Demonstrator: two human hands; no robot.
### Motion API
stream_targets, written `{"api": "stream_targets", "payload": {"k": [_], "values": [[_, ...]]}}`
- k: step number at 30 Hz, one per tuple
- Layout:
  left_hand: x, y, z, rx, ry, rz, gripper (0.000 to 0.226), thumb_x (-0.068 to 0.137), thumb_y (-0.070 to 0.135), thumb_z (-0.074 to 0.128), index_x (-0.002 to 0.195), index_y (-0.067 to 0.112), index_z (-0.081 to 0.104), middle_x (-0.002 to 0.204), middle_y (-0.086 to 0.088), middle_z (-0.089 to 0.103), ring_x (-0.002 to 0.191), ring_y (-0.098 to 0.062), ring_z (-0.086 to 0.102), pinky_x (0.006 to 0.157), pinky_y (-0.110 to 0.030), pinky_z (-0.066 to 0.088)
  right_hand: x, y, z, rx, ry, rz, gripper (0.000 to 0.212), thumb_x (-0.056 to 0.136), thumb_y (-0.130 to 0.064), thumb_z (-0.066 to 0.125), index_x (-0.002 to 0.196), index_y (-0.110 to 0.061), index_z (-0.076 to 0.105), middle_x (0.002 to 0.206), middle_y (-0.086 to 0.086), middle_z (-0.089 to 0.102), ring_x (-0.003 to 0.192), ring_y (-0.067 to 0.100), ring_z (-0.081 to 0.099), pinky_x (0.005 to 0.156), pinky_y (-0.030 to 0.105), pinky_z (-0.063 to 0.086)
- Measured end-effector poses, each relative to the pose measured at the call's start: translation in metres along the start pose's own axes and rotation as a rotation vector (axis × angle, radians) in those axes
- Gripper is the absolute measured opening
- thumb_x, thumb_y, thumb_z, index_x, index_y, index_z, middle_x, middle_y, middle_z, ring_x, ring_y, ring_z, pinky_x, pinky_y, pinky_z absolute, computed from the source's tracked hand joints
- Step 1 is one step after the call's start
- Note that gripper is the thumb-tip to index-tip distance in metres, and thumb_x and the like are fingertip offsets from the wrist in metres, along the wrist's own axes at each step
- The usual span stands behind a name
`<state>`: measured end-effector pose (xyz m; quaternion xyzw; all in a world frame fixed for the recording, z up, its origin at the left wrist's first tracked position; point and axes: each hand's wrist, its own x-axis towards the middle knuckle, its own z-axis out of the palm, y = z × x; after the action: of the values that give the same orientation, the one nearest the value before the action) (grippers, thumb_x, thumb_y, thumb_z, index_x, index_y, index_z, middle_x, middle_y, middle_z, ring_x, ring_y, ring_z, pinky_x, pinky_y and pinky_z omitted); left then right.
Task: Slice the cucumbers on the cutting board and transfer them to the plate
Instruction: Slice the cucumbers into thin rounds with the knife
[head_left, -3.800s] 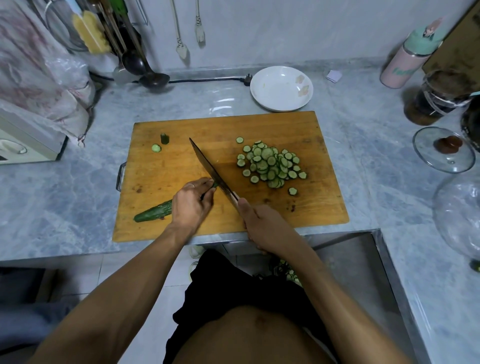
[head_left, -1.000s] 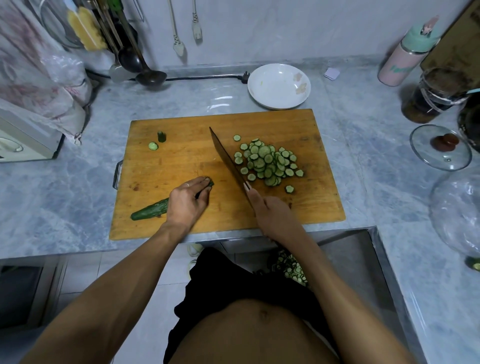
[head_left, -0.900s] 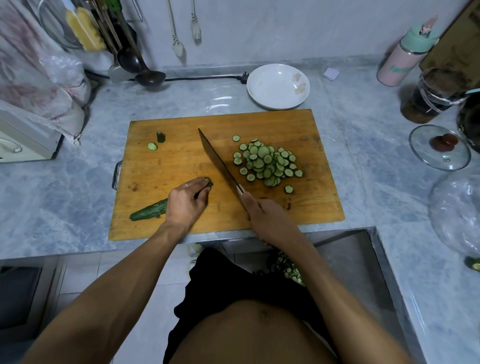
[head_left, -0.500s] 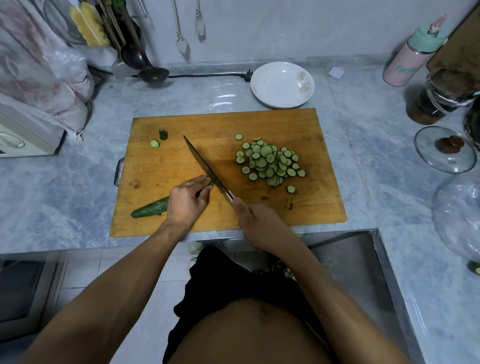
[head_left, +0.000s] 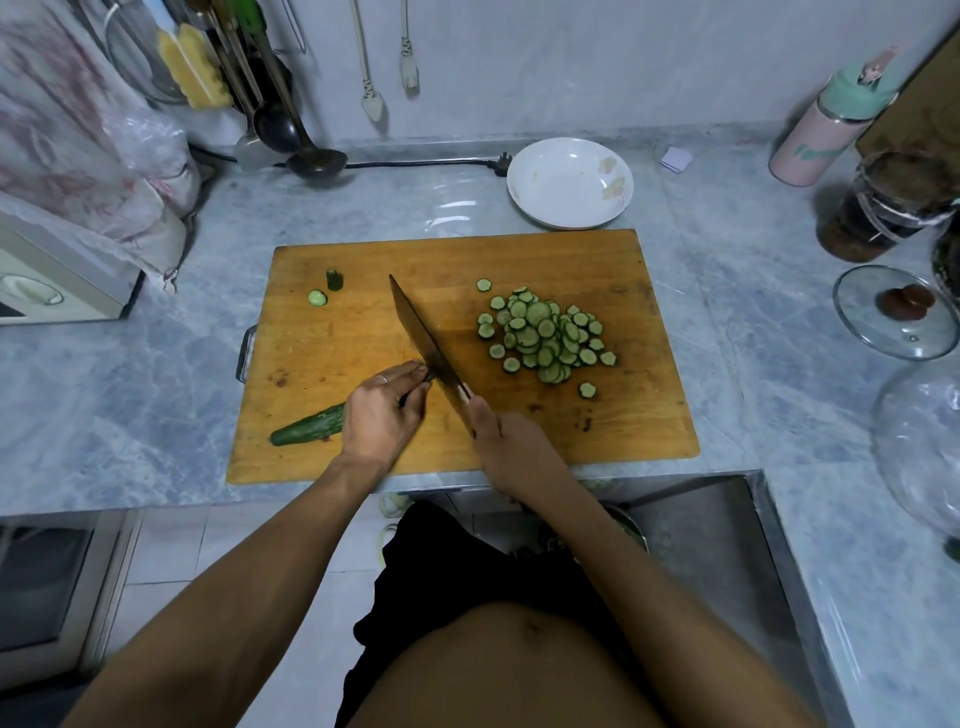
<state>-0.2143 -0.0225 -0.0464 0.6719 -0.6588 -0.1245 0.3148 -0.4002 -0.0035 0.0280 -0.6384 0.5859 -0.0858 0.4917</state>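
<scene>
Marble counter, wooden cutting board (head_left: 363, 332) on it. Left hand (head_left: 382, 410) curled over cucumber (head_left: 306, 430), pinning it; right hand (head_left: 506, 439) grips knife (head_left: 423, 338), blade at left fingertips. Slicing step. Slices (head_left: 545, 335) piled beyond right hand; plate (head_left: 569, 182) further back, bare. Next: keep cutting, fingertips tucked.

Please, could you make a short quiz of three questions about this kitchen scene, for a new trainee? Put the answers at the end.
1. True or false: the white plate already holds cucumber slices.
2. Which hand grips the knife? A) left hand B) right hand C) both
3. Fill in: the pile of slices lies on the cutting board, to the ____ of the knife.

Key
1. False: the plate holds no slices.
2. B: the right hand grips the handle, and the left hand holds the cucumber.
3. Right.
</scene>
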Motion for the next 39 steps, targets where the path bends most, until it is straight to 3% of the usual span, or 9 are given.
{"api": "stream_targets", "payload": {"k": [6, 11, 14, 17, 24, 28, 32, 39], "values": [[-0.004, 0.003, -0.001, 0.016, -0.010, -0.048, 0.025, 0.083, 0.010, 0.069, 0.107, 0.014, 0.075, 0.115, -0.001, 0.069, 0.096, -0.020, 0.066, 0.081, -0.030, 0.056, -0.002, 0.015, -0.021, 0.075, 0.129, 0.033, 0.067, 0.103, -0.057, 0.019, 0.061, -0.016, 0.052, 0.057, 0.002, 0.055, 0.055, 0.018, 0.055, 0.058, 0.030, 0.043], [-0.001, 0.016, 0.002, -0.025, -0.028, 0.024, 0.024, 0.082, 0.005, 0.072, 0.105, 0.007, 0.073, 0.107, -0.006, 0.072, 0.096, -0.021, 0.067, 0.090, -0.019, 0.047, -0.002, 0.021, -0.029, 0.075, 0.130, 0.019, 0.067, 0.101, -0.059, 0.022, 0.066, -0.012, 0.054, 0.061, 0.005, 0.057, 0.058, 0.022, 0.058, 0.067, 0.039, 0.052], [-0.002, 0.020, 0.008, -0.046, -0.014, -0.018, 0.022, 0.083, 0.007, 0.071, 0.104, 0.007, 0.074, 0.107, -0.007, 0.072, 0.098, -0.021, 0.068, 0.091, -0.022, 0.049, -0.009, 0.021, -0.027, 0.079, 0.106, 0.016, 0.065, 0.101, -0.059, 0.023, 0.067, -0.013, 0.053, 0.060, 0.004, 0.056, 0.057, 0.021, 0.057, 0.063, 0.037, 0.051], [-0.001, 0.016, 0.009, -0.041, -0.017, -0.002, 0.021, 0.085, 0.009, 0.070, 0.105, 0.006, 0.075, 0.109, -0.007, 0.072, 0.101, -0.019, 0.067, 0.095, -0.015, 0.043, -0.016, 0.018, -0.024, 0.065, 0.082, -0.005, 0.065, 0.101, -0.059, 0.021, 0.069, -0.013, 0.053, 0.064, 0.007, 0.057, 0.061, 0.022, 0.056, 0.067, 0.036, 0.048], [-0.001, 0.014, 0.009, -0.012, -0.051, 0.008, 0.024, 0.087, 0.012, 0.068, 0.110, 0.008, 0.073, 0.115, -0.007, 0.070, 0.106, -0.019, 0.065, 0.099, -0.019, 0.041, -0.027, 0.006, -0.020, 0.081, 0.029, -0.031, 0.065, 0.102, -0.057, 0.022, 0.076, -0.008, 0.057, 0.075, 0.019, 0.062, 0.065, 0.026, 0.057, 0.070, 0.042, 0.052], [0.000, 0.013, 0.007, 0.001, -0.051, 0.009, 0.022, 0.086, 0.012, 0.069, 0.107, 0.008, 0.074, 0.114, -0.007, 0.070, 0.104, -0.019, 0.066, 0.098, -0.018, 0.042, -0.028, 0.005, -0.017, 0.044, 0.016, -0.049, 0.065, 0.103, -0.055, 0.021, 0.071, -0.009, 0.055, 0.076, 0.018, 0.065, 0.067, 0.023, 0.058, 0.070, 0.035, 0.047], [0.000, 0.016, 0.007, -0.010, -0.044, -0.017, 0.020, 0.085, 0.013, 0.070, 0.104, 0.007, 0.075, 0.112, -0.009, 0.071, 0.101, -0.021, 0.068, 0.095, -0.020, 0.044, -0.028, 0.005, -0.015, 0.031, -0.007, -0.053, 0.064, 0.104, -0.053, 0.021, 0.067, -0.011, 0.053, 0.067, 0.008, 0.058, 0.061, 0.016, 0.054, 0.060, 0.030, 0.039], [0.001, 0.013, 0.006, 0.027, -0.075, 0.057, 0.018, 0.084, 0.007, 0.070, 0.101, 0.004, 0.075, 0.108, -0.011, 0.072, 0.097, -0.024, 0.069, 0.092, -0.026, 0.048, -0.014, -0.002, -0.006, -0.009, -0.011, -0.040, 0.064, 0.105, -0.051, 0.018, 0.061, -0.013, 0.044, 0.063, 0.005, 0.050, 0.064, 0.021, 0.050, 0.061, 0.034, 0.033]]}}
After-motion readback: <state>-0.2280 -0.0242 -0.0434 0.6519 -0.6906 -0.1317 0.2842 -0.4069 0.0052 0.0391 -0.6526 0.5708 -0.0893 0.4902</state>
